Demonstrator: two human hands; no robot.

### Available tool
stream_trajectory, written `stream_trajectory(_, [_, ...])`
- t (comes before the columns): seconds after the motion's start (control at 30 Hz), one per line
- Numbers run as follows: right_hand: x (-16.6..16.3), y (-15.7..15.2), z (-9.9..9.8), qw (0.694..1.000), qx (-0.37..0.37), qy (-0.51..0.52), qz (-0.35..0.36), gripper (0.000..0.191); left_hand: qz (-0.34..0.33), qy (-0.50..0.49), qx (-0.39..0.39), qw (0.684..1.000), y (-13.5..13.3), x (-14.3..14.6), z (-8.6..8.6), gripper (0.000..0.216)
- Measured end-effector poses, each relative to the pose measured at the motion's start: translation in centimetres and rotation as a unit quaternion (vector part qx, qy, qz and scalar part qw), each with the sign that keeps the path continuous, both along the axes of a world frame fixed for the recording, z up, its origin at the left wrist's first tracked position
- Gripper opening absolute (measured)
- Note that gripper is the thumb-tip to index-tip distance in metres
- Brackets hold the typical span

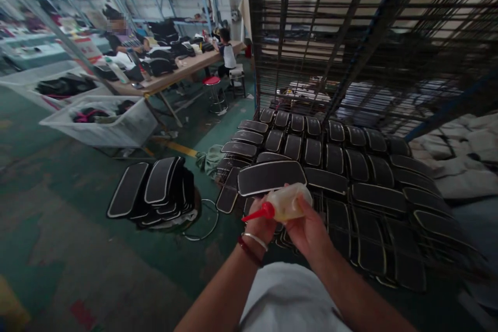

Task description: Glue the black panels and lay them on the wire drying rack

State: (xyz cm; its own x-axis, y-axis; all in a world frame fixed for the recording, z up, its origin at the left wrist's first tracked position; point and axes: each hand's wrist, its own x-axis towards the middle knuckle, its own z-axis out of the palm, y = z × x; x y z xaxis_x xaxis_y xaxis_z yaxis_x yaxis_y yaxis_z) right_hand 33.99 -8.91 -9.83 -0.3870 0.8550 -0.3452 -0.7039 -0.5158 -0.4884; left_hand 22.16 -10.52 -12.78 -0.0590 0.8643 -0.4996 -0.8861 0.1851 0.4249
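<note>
My right hand point(307, 225) is wrapped around a translucent squeeze bottle point(290, 201), which lies nearly level. Its red pointed nozzle point(259, 212) aims left, over my left hand point(261, 224). Just beyond the bottle is a black oblong panel point(271, 176) with rounded corners and a pale edge line. My left hand grips this panel at its near edge; the bottle hides some of those fingers. Many similar black panels point(358, 166) lie in overlapping rows below and beyond my hands.
To the left, a stack of black panels point(161, 181) rests on a low round support. White bins point(105, 129) stand farther back beside a long worktable point(194, 62), where two people sit. A red stool point(211, 81) is near it. A dark wire rack point(334, 36) rises behind the panels.
</note>
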Motion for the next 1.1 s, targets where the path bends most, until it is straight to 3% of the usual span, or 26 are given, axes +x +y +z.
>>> stream_trajectory(0.1, [3.1, 2.0, 0.7, 0.997, 0.029, -0.027, 0.061, 0.043, 0.028, 0.064, -0.028, 0.997, -2.4, -0.8, -0.6, 0.021])
stream_trajectory(0.23, [7.1, 5.4, 2.3, 0.978, 0.063, -0.047, 0.191, 0.047, -0.002, 0.129, -0.092, 0.987, -5.3, -6.9, 0.5, 0.008])
stream_trajectory(0.33, [8.2, 7.1, 3.6, 0.958, 0.081, -0.05, 0.269, 0.047, -0.026, 0.158, -0.099, 0.982, -4.6, -12.1, 3.4, 0.017])
stream_trajectory(0.4, [7.8, 7.7, 4.3, 0.948, 0.085, -0.054, 0.301, 0.049, -0.062, 0.166, -0.087, 0.98, -2.9, -14.0, 6.0, 0.021])
stream_trajectory(0.5, [6.3, 8.2, 4.7, 0.936, 0.098, -0.058, 0.333, 0.05, -0.117, 0.177, -0.072, 0.975, 0.1, -13.9, 9.9, 0.021])
stream_trajectory(0.6, [4.8, 8.2, 4.6, 0.926, 0.109, -0.058, 0.356, 0.052, -0.151, 0.172, -0.089, 0.969, 2.3, -12.1, 12.2, 0.044])
stream_trajectory(0.7, [4.5, 7.7, 4.4, 0.932, 0.102, -0.063, 0.343, 0.055, -0.181, 0.186, -0.088, 0.962, 3.2, -10.9, 12.6, 0.058])
stream_trajectory(0.83, [6.7, 8.2, 5.4, 0.948, 0.127, -0.071, 0.282, 0.052, -0.173, 0.199, -0.07, 0.962, 2.4, -11.4, 12.2, 0.06])
stream_trajectory(0.97, [9.3, 10.3, 8.2, 0.952, 0.229, -0.146, 0.14, 0.051, -0.18, 0.182, -0.11, 0.96, 0.9, -12.4, 12.8, 0.067])
stream_trajectory(1.1, [9.9, 11.7, 11.2, 0.918, 0.327, -0.221, 0.031, 0.056, -0.234, 0.223, -0.131, 0.937, 0.2, -13.0, 13.2, 0.069])
